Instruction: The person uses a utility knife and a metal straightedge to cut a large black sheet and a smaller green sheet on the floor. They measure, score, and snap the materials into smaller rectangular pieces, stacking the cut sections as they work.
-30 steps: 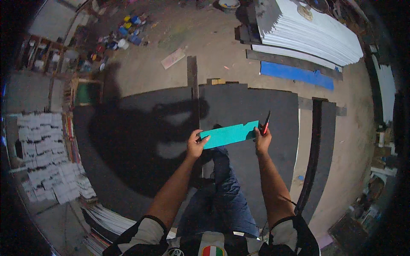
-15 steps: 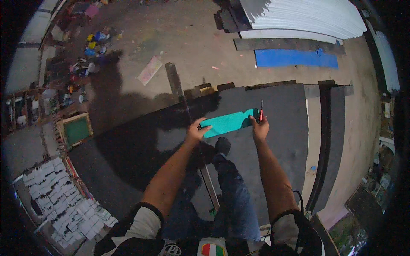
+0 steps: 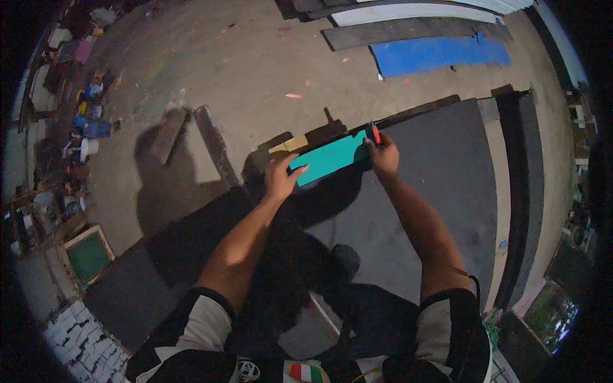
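Observation:
Between my hands is a flat teal strip (image 3: 332, 158) of sheet material with a small notch on its far edge near the right end. My left hand (image 3: 280, 179) pinches its left end, thumb on top. At the other end, my right hand (image 3: 385, 154) grips the strip. That same hand also holds a slim red-handled tool (image 3: 375, 133) with a thin metal tip pointing away from me; its exact kind is unclear. Below lies a large dark grey sheet (image 3: 440, 172), and the strip is over its far edge. Shadow hides part of the sheet.
A small wooden block (image 3: 289, 145) and dark strips sit along the sheet's far edge. Farther off lies a blue strip (image 3: 440, 56). Long dark boards (image 3: 516, 191) run down the right. A green framed panel (image 3: 89, 260) and white stacked pieces (image 3: 83, 345) are at left.
Both hands have carried the teal strip away from me, toward the far edge of the dark sheet. My view has shifted and I lean farther forward. The grip on strip and tool persists.

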`<state>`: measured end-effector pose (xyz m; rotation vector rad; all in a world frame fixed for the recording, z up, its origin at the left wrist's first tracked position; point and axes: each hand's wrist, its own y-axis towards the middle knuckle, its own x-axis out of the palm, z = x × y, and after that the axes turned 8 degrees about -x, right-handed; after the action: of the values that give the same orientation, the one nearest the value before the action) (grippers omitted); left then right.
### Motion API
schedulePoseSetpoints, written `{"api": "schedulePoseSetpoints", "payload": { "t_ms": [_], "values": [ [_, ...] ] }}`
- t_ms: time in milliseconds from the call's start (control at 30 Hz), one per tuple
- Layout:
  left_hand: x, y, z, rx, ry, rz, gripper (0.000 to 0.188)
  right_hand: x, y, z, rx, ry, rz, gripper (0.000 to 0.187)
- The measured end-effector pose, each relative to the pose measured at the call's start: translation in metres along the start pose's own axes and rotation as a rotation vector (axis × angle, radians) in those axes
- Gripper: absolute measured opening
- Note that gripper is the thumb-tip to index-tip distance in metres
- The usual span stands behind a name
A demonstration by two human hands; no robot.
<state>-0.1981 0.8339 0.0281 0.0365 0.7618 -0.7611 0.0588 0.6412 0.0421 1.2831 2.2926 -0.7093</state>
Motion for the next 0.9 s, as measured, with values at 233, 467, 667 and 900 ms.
{"api": "schedulePoseSetpoints", "payload": {
  "t_ms": [233, 467, 667, 900],
  "values": [
    [0.012, 0.017, -0.014, 0.158, 0.149, 0.099, 0.047, 0.03, 0.021, 0.026, -0.153, -0.252, 0.061, 0.062],
    [0.011, 0.017, -0.03, 0.215, 0.341, 0.208, 0.047, 0.042, 0.009, 0.025, -0.086, -0.2, 0.063, 0.056],
    [0.009, 0.02, -0.032, 0.204, 0.388, 0.207, 0.047, 0.033, 0.015, 0.011, -0.112, -0.114, 0.015, 0.056],
    [0.013, 0.016, -0.027, 0.162, 0.403, 0.178, 0.046, 0.041, 0.022, 0.028, -0.082, -0.135, 0.053, 0.056]
  ]
}}
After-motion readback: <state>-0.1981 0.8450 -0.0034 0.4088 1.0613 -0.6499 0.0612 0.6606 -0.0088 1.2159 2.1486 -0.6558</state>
